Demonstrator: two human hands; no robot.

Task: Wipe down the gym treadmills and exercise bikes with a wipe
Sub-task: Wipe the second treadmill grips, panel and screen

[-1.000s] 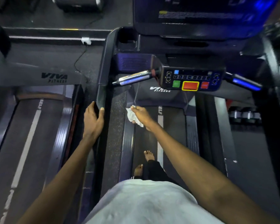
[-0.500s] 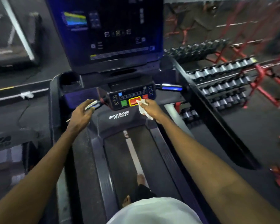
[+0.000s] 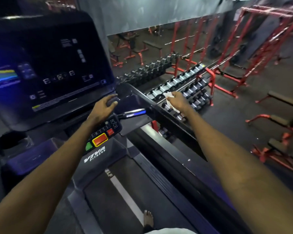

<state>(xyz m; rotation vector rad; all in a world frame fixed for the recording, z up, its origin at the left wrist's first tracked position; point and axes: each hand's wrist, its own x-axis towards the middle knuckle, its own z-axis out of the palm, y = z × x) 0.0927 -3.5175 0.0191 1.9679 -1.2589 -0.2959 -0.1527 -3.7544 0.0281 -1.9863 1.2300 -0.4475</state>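
I stand on a black Viva Fitness treadmill (image 3: pixel 95 157) with a dark belt and a large dark screen (image 3: pixel 54 65). My right hand (image 3: pixel 178 100) grips a crumpled white wipe (image 3: pixel 168 96), held out past the treadmill's right side rail (image 3: pixel 161 114), above the dumbbells. My left hand (image 3: pixel 105 105) rests with bent fingers on the console ledge just under the screen, over the control bar (image 3: pixel 105 132) with its green, red and yellow-framed buttons. A blue-lit handle (image 3: pixel 135 113) sticks out to the right between my hands.
A red rack of dumbbells (image 3: pixel 181 86) stands right of the treadmill. Red benches (image 3: pixel 277 124) and frames fill the floor further right. A cup holder recess (image 3: pixel 12 141) sits at the console's left. My bare foot (image 3: pixel 148 218) is on the belt.
The view has swung right. My right hand carried the wipe from the control buttons up and out past the right rail. My left hand left the left handle and moved onto the console ledge.
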